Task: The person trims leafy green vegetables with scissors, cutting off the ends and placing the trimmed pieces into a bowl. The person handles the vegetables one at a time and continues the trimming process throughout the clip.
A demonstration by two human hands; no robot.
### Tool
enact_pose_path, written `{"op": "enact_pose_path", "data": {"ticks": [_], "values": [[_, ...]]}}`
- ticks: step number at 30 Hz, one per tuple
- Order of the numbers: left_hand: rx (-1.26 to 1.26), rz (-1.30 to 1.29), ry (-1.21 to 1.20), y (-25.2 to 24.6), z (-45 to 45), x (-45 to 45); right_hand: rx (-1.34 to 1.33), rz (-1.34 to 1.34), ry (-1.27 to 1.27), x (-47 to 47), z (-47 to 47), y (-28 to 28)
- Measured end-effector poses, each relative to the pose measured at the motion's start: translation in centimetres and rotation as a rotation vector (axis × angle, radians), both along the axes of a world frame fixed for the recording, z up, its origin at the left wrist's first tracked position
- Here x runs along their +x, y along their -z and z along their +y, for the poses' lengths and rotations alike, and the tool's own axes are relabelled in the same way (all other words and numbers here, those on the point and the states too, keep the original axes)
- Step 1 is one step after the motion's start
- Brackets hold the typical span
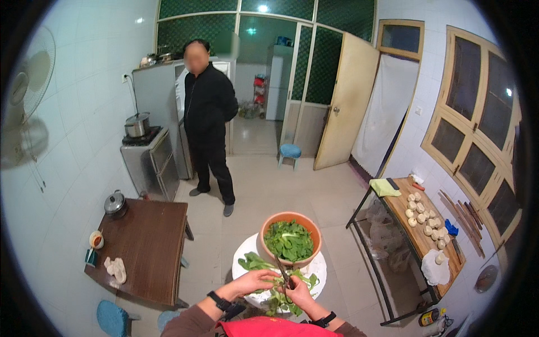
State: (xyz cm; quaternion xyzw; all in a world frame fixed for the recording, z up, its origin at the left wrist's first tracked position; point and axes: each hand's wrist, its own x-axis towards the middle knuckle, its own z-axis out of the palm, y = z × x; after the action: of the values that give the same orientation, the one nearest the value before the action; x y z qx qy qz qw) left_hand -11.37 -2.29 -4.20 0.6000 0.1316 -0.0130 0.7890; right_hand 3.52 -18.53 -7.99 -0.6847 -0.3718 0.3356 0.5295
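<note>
My right hand (300,292) grips dark scissors (284,273), whose blades point away from me towards the basin. My left hand (260,281) is closed around a leafy green vegetable (273,283) just left of the blades. Both hands are over a round white tabletop (321,276). At its far side stands an orange-brown basin (318,244), well filled with green leaves (289,244). A whole leafy stalk (254,261) lies left of the basin. More loose leaves (283,304) lie beneath and in front of my hands, partly hidden by them.
A person (208,105) stands beyond the dark wooden table (147,244), facing this way. On the right, a wooden worktable (398,202) bears several pale dough pieces (421,207). A blue stool (290,151) stands near the open door (347,101); another blue stool (111,318) is at lower left.
</note>
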Motion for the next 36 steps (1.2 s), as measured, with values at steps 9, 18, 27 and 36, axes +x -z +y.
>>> {"op": "enact_pose_path", "data": {"ticks": [9, 18, 27, 36], "values": [[-0.229, 0.008, -0.459, 6.4, 1.6, -6.6, -0.078, -0.056, 0.091, 0.2, 0.3, -0.5], [-0.363, -0.014, -0.514, 9.1, 0.9, -7.2, -0.022, -0.013, 0.033, -0.5, 0.0, -0.6], [-0.325, 0.079, -0.432, 7.6, 0.9, -5.5, -0.066, 0.065, 0.123, 0.1, -1.2, -0.1], [-0.341, 0.079, -0.426, 8.0, 0.4, -6.0, -0.061, 0.164, 0.139, 0.8, -1.1, 0.8]]}}
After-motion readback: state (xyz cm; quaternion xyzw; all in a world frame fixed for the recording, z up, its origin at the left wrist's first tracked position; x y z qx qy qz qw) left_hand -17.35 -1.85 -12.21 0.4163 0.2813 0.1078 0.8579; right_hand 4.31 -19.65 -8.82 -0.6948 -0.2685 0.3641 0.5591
